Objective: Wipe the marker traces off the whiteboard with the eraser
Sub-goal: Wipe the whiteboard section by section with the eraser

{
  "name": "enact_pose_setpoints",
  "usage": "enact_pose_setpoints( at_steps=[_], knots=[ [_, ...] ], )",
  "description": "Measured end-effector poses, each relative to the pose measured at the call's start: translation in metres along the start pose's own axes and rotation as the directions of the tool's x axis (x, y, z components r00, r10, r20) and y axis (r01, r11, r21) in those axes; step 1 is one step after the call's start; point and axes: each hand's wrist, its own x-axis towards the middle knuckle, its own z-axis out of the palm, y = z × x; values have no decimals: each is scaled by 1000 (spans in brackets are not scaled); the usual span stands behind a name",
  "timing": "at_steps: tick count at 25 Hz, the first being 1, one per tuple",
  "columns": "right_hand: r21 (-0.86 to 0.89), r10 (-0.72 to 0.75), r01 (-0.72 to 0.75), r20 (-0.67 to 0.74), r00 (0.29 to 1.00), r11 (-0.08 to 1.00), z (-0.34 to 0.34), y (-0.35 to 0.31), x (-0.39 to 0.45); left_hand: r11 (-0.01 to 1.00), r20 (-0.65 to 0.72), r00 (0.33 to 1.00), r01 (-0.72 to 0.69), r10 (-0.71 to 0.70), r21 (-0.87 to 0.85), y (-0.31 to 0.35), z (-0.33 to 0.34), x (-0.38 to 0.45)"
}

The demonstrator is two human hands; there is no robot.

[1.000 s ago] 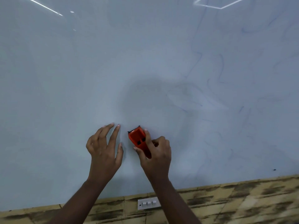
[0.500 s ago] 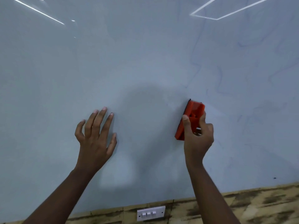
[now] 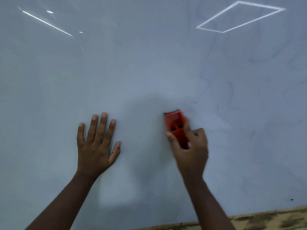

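Head view is looking at a whiteboard (image 3: 116, 72) filling nearly the whole frame, its glossy surface reflecting a thin bright streak of light (image 3: 47, 23) at upper left and a bright four-sided outline of light (image 3: 240, 16) at upper right. Faint blue marker traces (image 3: 230, 90) are showing as thin wavering lines and smears across the right part of the board, above and to the right of the eraser; the left part is looking plain grey-white. A small dark speck (image 3: 291, 199) is sitting low on the board near the right edge. Below the board's lower edge, a strip of pale yellowish wall with dark blotches (image 3: 269, 219) is showing at bottom right.

The left hand (image 3: 97, 146) is lying flat against the board with its fingers straight and slightly spread, thumb out to the side, holding nothing. The right hand (image 3: 191, 150) is gripping the orange eraser (image 3: 176, 125), thumb on its left edge and fingers curled along its right side; the hand is somewhat blurred. The eraser is standing roughly upright against the board, its upper end clear of the hand, its lower part covered by the palm. The two hands are well apart, and a soft shadow is lying on the board between them. Nothing here is serving as a container.
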Motion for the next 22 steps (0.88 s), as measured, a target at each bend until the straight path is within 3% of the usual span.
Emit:
enact_pose_setpoints(
  at_steps=[4,8,11,13,15,18,22],
  knots=[
    [231,356,-333,-68,932,914,-41,52,25,1000,-7,1000,14,-14,-14,2,0,-1],
    [207,398,-369,-123,909,906,-38,44,53,1000,-7,1000,21,-21,-17,4,0,-1],
    [107,199,-187,-122,972,976,-11,6,47,1000,-10,1000,25,-25,-19,7,1,-1],
    [-22,-29,28,-17,999,999,11,-22,14,999,-7,999,39,-39,-25,8,-1,0],
    [-81,-208,217,105,972,973,23,-44,-18,998,-1,999,49,-49,-47,9,-6,3],
    [-89,-330,349,176,927,933,27,-48,-26,991,0,997,75,-75,-107,10,-16,8],
    [-109,-364,373,94,927,922,9,-35,25,990,-108,988,105,-115,-93,-2,-32,45]
  ],
)
